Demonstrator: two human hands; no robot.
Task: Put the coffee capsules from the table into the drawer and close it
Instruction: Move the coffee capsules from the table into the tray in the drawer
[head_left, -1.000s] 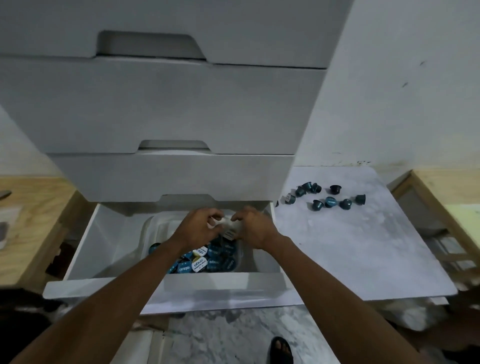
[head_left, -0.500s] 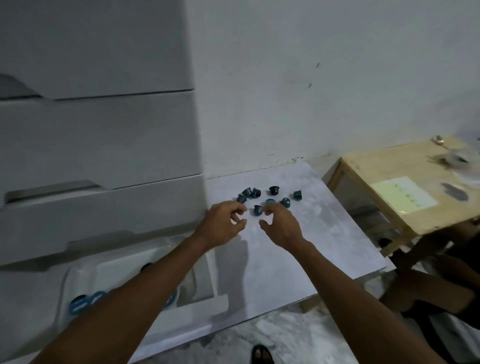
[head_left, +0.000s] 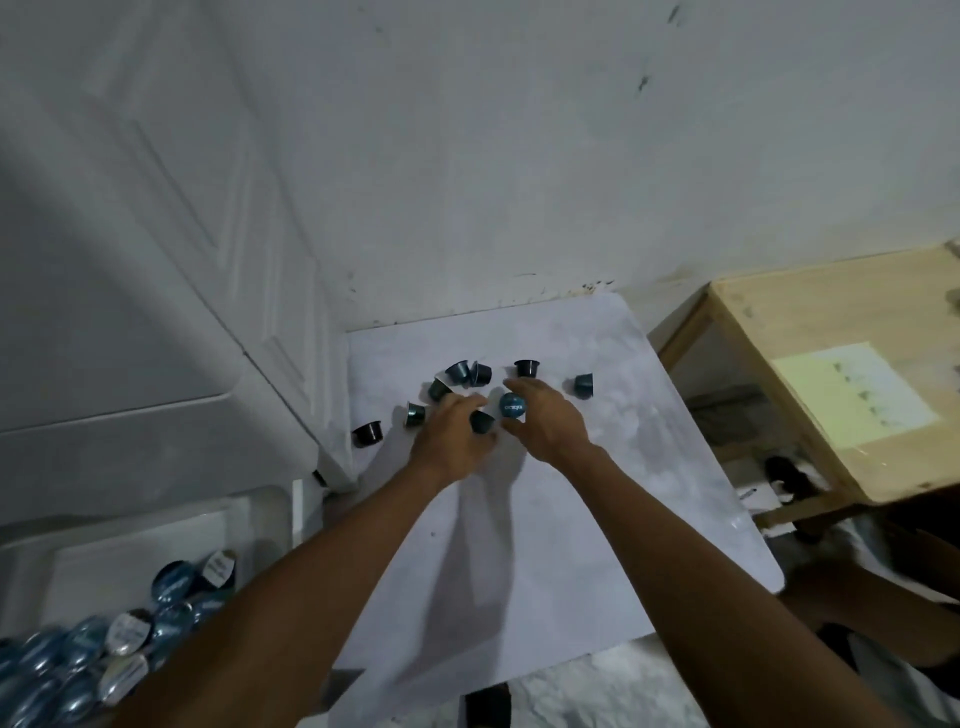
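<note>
Several dark blue coffee capsules (head_left: 527, 368) lie scattered at the far part of the white table (head_left: 545, 545). One stands apart near the cabinet (head_left: 368, 434). My left hand (head_left: 449, 441) curls over a dark capsule (head_left: 482, 422), fingers and thumb around it. My right hand (head_left: 548, 423) pinches a blue-topped capsule (head_left: 511, 406) between forefinger and thumb. The open drawer (head_left: 288, 519) at the lower left holds a clear tub heaped with several capsules (head_left: 78, 660). My left forearm crosses over the drawer's corner.
White cabinet drawer fronts (head_left: 130, 312) rise at the left against the wall. A wooden table (head_left: 831, 322) with a pale green sheet (head_left: 852, 400) stands to the right. Someone's limb (head_left: 872, 597) shows at the right edge, a dark sandal (head_left: 485, 706) below.
Both hands left the drawer and swung right to the capsules on the table. They have since closed in on two capsules. The view turned right and came closer.
</note>
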